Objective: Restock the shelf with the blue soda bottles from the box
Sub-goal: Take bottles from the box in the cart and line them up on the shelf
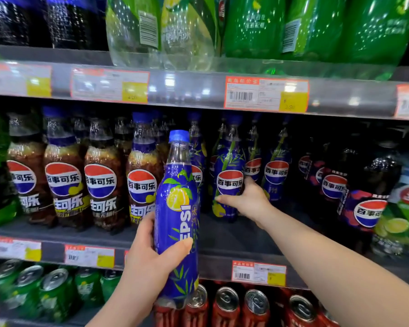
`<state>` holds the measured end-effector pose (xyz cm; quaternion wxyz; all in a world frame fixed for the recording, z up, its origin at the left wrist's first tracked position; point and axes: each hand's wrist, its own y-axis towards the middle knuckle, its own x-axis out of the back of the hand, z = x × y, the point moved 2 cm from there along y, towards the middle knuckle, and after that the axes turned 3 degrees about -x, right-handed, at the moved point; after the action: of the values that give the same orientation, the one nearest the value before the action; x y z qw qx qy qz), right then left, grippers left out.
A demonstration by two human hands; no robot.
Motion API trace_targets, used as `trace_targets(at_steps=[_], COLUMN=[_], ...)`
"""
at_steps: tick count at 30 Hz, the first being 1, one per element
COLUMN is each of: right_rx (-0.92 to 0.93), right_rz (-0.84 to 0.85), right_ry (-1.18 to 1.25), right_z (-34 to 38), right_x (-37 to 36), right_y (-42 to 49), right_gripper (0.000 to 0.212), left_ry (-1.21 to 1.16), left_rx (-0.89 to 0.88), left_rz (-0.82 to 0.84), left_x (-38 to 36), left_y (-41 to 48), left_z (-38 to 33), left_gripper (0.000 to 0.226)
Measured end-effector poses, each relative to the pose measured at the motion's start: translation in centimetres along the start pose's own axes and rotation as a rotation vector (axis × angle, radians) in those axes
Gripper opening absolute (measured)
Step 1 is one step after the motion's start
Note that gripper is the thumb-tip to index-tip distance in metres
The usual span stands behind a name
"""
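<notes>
Left grip (149, 253) is wrapped firmly round the lower half of a blue soda bottle (177, 208), thumb across the front of the label and fingers curled behind. The bottle is upright with its blue cap (179, 135) on, and it's held out in front of the middle shelf (234, 239), not set down yet. Over to the right grip (248, 201): it reaches into the shelf with its fingers curled round the side of a second blue bottle (229, 175), which stands on the shelf board at the front of its lane.

Moving outward, more blue-labelled bottles (276, 178) stand behind and to the right of that one, so this lane already has stock in it. Whether the right grip is placing its bottle or just nudging it straight, I can't tell. Just left of it the front of the board looks open, and I'd say that's where the held bottle goes.

To the left, brown cola bottles (63, 182) fill their own rows. To the right are dark-labelled bottles (333, 187). Green bottles (316, 27) sit on the shelf above, with green cans (54, 286) and red cans (227, 305) below.

So where are we? Mid-task, by my reading: at least one blue bottle is on the shelf and one in hand is to be set down. The box is out of view, so how many bottles are left to shelve I can't say.
</notes>
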<state>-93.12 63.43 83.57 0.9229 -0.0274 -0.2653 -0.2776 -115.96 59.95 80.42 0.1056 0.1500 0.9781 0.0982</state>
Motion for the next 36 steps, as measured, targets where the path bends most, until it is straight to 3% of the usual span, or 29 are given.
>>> trace_targets(at_steps=[4, 13, 20, 28, 32, 36], right_rx=[0.007, -0.021, 0.010, 0.000, 0.005, 0.054], right_rz=[-0.020, -0.003, -0.157, -0.217, -0.180, 0.015], right_ry=[0.018, 0.070, 0.041, 0.049, 0.078, 0.178], right_z=[0.2, -0.6, -2.6, -5.1, -5.5, -4.4], right_x=[-0.6, 1.8, 7.3, 10.3, 10.4, 9.5], right_y=[0.4, -0.1, -2.0, -3.3, -3.6, -4.1], right_gripper=[0.069, 0.089, 0.058, 0.049, 0.048, 0.061], left_ry=[-0.019, 0.015, 0.033, 0.154, 0.179, 0.279], left_rx=[-0.006, -0.037, -0.073, -0.142, -0.130, -0.145], left_rz=[0.020, 0.111, 0.232, 0.324, 0.315, 0.351], left_x=[0.0, -2.2, -9.2, -14.5, -14.4, -13.9], left_y=[0.1, 1.6, 5.5, 7.2, 7.1, 6.7], left_z=[-0.1, -1.1, -0.8, 1.4, 1.9, 1.7], left_gripper=[0.067, 0.062, 0.065, 0.067, 0.071, 0.082])
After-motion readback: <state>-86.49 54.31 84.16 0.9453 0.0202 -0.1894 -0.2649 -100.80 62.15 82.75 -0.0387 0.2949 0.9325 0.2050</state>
